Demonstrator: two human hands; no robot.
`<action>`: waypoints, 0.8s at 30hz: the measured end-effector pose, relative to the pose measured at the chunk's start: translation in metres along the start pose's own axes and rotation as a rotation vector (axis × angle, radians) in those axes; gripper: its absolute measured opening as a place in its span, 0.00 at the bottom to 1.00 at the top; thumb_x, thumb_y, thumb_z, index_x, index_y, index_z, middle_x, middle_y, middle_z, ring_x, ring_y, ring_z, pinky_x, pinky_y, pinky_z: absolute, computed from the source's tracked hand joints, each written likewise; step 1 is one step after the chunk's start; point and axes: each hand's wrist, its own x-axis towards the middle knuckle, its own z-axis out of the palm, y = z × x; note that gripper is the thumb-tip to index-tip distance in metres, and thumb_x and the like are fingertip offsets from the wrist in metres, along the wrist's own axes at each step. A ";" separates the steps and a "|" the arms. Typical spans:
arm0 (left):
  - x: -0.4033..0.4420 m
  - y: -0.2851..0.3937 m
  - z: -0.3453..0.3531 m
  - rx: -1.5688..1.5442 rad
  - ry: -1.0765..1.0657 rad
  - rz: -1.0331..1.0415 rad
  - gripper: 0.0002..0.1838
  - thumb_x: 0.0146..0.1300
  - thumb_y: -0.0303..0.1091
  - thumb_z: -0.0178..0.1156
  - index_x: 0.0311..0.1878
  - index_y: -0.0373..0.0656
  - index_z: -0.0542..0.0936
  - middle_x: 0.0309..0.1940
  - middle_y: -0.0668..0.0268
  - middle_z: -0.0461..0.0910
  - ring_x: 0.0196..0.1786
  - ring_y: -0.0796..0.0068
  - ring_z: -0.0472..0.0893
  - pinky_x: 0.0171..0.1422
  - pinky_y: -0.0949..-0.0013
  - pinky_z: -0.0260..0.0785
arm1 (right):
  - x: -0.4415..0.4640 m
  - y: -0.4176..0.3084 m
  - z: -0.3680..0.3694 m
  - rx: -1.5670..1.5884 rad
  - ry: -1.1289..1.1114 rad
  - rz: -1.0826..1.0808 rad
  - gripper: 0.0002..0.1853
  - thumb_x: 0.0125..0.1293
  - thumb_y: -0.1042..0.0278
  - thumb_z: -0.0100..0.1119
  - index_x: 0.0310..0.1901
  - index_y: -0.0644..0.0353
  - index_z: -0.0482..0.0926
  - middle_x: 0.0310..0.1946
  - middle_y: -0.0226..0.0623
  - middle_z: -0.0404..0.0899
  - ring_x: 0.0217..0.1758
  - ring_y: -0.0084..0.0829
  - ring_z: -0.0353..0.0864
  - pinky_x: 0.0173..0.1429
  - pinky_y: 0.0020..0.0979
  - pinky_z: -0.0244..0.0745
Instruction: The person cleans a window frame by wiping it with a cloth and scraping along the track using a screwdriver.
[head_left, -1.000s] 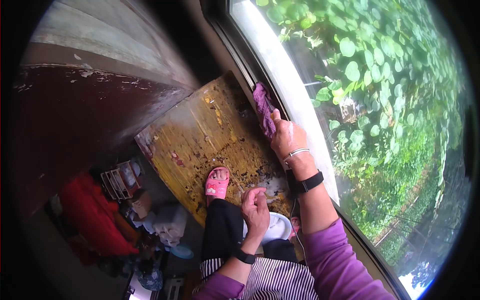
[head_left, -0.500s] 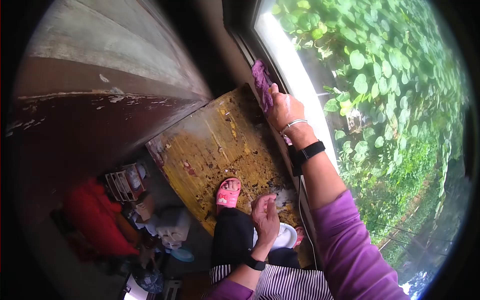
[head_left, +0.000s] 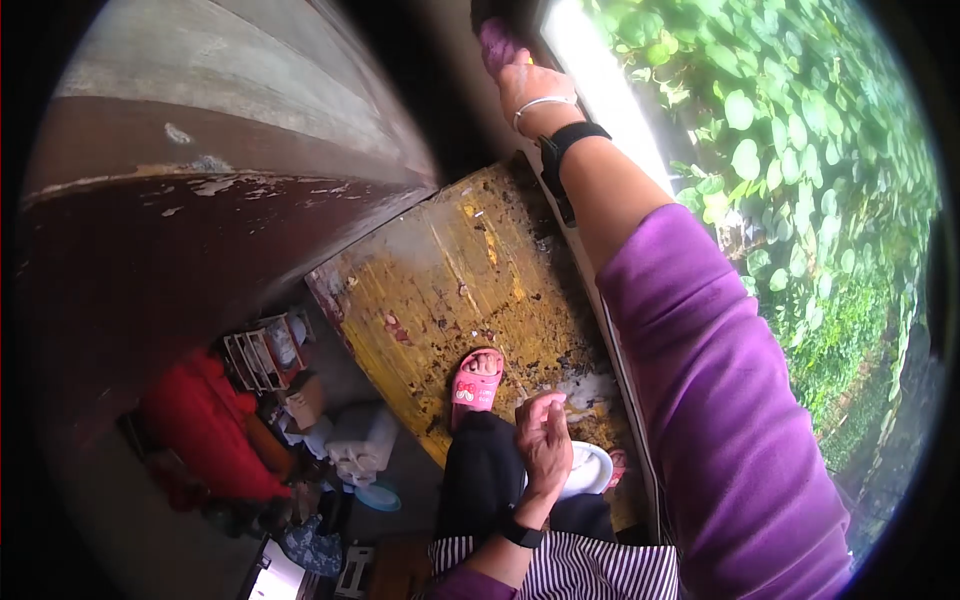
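High in the view my right hand [head_left: 535, 92] grips a bunched purple cloth [head_left: 497, 45] against the dark window frame. A small yellow bit shows by its fingers; what that is I cannot tell. Lower down, my left hand [head_left: 545, 440] hangs with loosely curled fingers, apart from the thumb, and nothing visible in it. Just behind it stands a white tub [head_left: 590, 470], partly hidden by the hand and a leg. The pale window sill [head_left: 615, 100] runs beside my right wrist.
Under my feet is a worn, littered yellow wooden board [head_left: 430, 280], with a pink slipper [head_left: 475, 382] on it. Its left edge drops to a lower floor holding a red cloth [head_left: 205, 420], a rack [head_left: 262, 355] and a pale-blue lid [head_left: 378, 497]. Leafy vines [head_left: 780, 150] grow outside.
My right hand has moved up along the window frame with the purple cloth, the arm reaching further out. The view has shifted a little; my left hand keeps its pose near the tub.
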 end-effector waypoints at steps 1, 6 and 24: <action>-0.002 -0.001 -0.001 0.005 -0.011 -0.010 0.04 0.60 0.28 0.51 0.37 0.42 0.75 0.35 0.65 0.76 0.39 0.69 0.73 0.43 0.70 0.66 | -0.002 0.005 -0.003 0.060 -0.005 0.000 0.15 0.61 0.68 0.43 0.49 0.56 0.73 0.54 0.42 0.68 0.52 0.40 0.74 0.53 0.36 0.70; -0.012 -0.005 0.000 0.008 -0.019 -0.062 0.04 0.59 0.27 0.51 0.35 0.41 0.75 0.35 0.64 0.76 0.39 0.68 0.74 0.43 0.69 0.66 | -0.052 0.017 0.029 -0.211 0.016 -0.081 0.14 0.59 0.68 0.46 0.46 0.57 0.75 0.52 0.44 0.68 0.44 0.39 0.78 0.44 0.39 0.74; -0.038 -0.029 0.005 -0.049 -0.006 -0.098 0.06 0.60 0.30 0.51 0.35 0.40 0.76 0.34 0.62 0.76 0.38 0.69 0.74 0.42 0.69 0.67 | -0.408 0.088 0.087 -0.046 -0.474 0.341 0.39 0.52 0.71 0.49 0.65 0.67 0.44 0.26 0.50 0.74 0.25 0.41 0.79 0.29 0.38 0.74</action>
